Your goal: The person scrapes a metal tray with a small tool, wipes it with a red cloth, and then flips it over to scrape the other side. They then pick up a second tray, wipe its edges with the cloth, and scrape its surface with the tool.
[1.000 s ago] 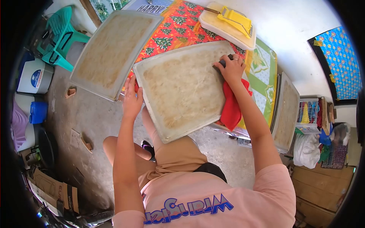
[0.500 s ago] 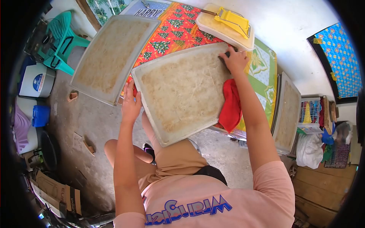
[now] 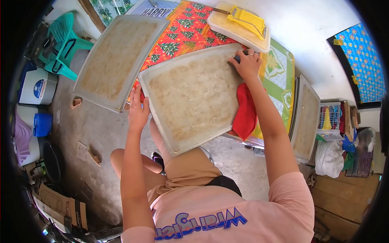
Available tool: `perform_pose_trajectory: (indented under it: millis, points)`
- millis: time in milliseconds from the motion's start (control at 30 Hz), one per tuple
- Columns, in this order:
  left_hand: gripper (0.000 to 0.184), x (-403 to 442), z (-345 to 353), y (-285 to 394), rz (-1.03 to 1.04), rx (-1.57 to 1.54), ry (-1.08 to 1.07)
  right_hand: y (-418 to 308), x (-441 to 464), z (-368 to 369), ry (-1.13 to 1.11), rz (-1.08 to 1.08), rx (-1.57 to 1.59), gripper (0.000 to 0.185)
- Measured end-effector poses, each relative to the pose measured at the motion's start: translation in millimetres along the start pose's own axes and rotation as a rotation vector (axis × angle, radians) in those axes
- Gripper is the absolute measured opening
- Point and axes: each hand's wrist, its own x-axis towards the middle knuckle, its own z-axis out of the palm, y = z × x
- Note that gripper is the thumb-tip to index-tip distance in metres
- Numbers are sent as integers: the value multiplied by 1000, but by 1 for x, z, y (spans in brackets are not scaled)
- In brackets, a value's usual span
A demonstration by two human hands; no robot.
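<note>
A pale framed panel with brownish blotches rests partly on the table and reaches over my lap, tilted in view. My left hand is at its left edge, fingers stretched along the rim. At the panel's upper right corner, my right hand is closed on a small dark object, mostly covered by the fingers. A red cloth hangs beside the panel's right edge, below my right wrist. Another similar panel lies to the left, over the table's edge.
A white tub carrying a yellow tool stands at the table's back. The tablecloth has a red tree pattern. Several panels are stacked upright at the right. A green chair stands at the far left.
My right hand has moved slightly along the panel's upper right corner with the dark object, away and then back left. My left hand stays at the left edge.
</note>
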Motion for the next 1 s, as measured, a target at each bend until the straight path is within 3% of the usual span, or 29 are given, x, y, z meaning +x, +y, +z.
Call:
perform_pose_trajectory:
  millis: [100, 200, 300, 433, 567, 700, 800, 933, 1000]
  points:
    - [57, -3, -2, 4, 13, 6, 6, -10, -4, -12, -86, -51, -26, 37]
    - [58, 0, -1, 2, -4, 14, -1, -2, -5, 2, 42, 5, 35, 37]
    - [58, -1, -3, 4, -27, 24, -11, -16, -11, -5, -6, -91, 21, 36]
    - [58, 0, -1, 3, -21, 25, -16, -1, -1, 3, 31, 7, 17, 37]
    - [58, 0, -1, 2, -31, 24, -13, -22, -12, -5, -3, -74, 52, 41]
    - [58, 0, 0, 2, -1, -8, -15, -9, -8, 5, 47, 7, 93, 41]
    - [58, -1, -5, 6, -31, 2, -26, -11, -18, -1, -68, 126, 96, 41]
    - [57, -1, -1, 6, -72, 31, -6, -57, -74, -40, -100, -210, 262, 38]
    - [57, -2, 0, 3, -47, 11, 5, -70, -101, -60, -139, -276, 305, 38]
